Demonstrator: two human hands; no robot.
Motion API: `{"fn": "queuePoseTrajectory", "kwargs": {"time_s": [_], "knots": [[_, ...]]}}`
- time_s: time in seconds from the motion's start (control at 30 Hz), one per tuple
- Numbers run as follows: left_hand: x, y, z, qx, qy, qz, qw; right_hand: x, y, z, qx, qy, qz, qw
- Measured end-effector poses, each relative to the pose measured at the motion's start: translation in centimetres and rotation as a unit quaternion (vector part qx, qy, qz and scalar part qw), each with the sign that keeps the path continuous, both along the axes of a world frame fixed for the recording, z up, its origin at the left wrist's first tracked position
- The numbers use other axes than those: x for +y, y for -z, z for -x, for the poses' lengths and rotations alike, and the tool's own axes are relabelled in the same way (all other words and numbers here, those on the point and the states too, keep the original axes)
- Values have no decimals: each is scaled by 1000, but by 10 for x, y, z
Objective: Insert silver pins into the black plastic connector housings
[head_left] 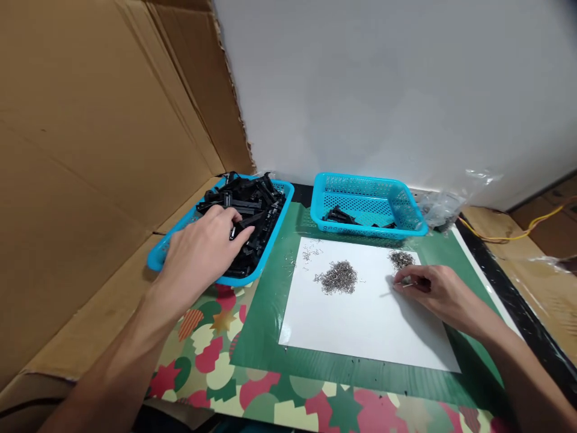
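My left hand (205, 243) is in a blue plastic basket (288, 195) heaped with long black plastic parts (259, 201). Its thumb and index finger are apart over the parts, and the other fingertips are hidden. Over the right side of a white sheet (360, 328), my right hand (428, 291) is closed in a pinch. Something thin and pale shows at its fingertips, too small to name. A small pile of bent metal wire pieces (401, 260) lies just beyond that hand. The larger pile of the same wire pieces (339, 278) lies near the sheet's middle.
A second blue basket (369, 177) with a few black parts stands behind the sheet. Beside it lies a clear plastic bag (444, 207). Cardboard (112, 90) walls off the left, a white wall (383, 90) the back. A yellow cable (536, 222) runs at right.
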State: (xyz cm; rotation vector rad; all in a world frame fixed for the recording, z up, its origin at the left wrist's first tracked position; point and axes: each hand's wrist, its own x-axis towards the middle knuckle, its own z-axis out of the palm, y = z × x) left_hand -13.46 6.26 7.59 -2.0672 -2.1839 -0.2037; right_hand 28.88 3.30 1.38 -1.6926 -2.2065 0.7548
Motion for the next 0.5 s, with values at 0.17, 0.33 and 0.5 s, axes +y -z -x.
{"fn": "queuePoseTrajectory", "kwargs": {"time_s": [0.17,0.33,0.5], "knots": [[-2,-13,-1,-90,-49,-42,994,1,-3,-8,15,14,7,1000],[-6,-19,1,-202,-26,-157,966,2,2,-6,27,5,26,999],[-8,-17,-32,-460,125,-74,876,1,7,2,34,-6,22,999]]}}
